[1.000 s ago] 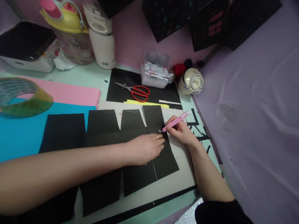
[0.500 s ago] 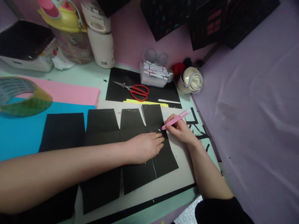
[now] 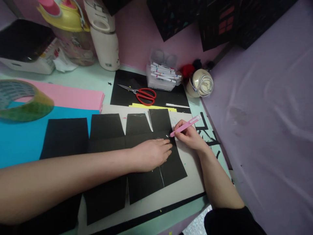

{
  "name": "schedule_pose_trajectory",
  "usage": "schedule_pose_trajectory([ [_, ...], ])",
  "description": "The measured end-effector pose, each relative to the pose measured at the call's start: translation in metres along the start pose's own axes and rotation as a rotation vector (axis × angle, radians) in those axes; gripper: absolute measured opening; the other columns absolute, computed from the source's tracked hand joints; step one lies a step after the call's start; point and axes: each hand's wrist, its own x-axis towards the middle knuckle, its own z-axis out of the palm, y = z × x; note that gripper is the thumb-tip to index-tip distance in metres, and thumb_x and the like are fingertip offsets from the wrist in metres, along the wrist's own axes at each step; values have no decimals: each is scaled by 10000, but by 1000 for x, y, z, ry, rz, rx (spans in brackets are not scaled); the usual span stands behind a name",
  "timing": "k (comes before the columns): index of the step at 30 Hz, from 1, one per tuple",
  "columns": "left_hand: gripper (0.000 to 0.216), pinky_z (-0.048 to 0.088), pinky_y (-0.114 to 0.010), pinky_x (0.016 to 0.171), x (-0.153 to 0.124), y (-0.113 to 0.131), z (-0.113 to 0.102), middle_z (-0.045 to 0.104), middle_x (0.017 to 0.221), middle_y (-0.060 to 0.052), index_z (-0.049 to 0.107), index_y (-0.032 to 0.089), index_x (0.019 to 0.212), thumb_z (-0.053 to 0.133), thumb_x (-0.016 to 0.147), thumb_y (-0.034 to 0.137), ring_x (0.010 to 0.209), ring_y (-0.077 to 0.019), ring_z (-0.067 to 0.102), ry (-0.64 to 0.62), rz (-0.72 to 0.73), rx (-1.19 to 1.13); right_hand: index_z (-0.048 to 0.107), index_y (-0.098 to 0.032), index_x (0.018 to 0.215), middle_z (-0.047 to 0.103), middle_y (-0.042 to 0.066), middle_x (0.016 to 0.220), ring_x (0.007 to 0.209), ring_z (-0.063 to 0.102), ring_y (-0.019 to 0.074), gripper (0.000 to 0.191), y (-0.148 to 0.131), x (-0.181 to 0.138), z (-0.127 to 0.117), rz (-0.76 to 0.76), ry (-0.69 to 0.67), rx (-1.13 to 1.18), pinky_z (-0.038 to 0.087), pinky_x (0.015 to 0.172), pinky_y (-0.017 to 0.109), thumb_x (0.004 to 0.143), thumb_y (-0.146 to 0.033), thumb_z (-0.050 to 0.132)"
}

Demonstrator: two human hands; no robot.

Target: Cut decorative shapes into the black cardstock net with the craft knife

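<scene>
My right hand (image 3: 187, 135) pinches one pink pen-shaped tool (image 3: 186, 126), tip at the black paper (image 3: 159, 121); my left hand (image 3: 152, 155) lies flat on it. One scissors (image 3: 136, 92) beyond, one tape roll (image 3: 40, 109) left.

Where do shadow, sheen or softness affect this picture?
Head view: the black panels at the top sink into shadow; head view: the purple wall covering has pale sheen along its wrinkles; head view: the pink pen-like tool has a tip too soft to make out.
</scene>
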Motion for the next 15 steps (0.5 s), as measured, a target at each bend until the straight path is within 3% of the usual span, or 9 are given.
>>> schedule_pose_trajectory([
  [15,289,432,-371,1017,1,0,-2,639,1254,-111,670,119,1158,526,945,251,1183,-265,573,-18,-1,20,533,-215,871,590,23,849,772,594,163,69,-1,-1,2,-33,-17,-40,452,674,289,843,-211,596],
])
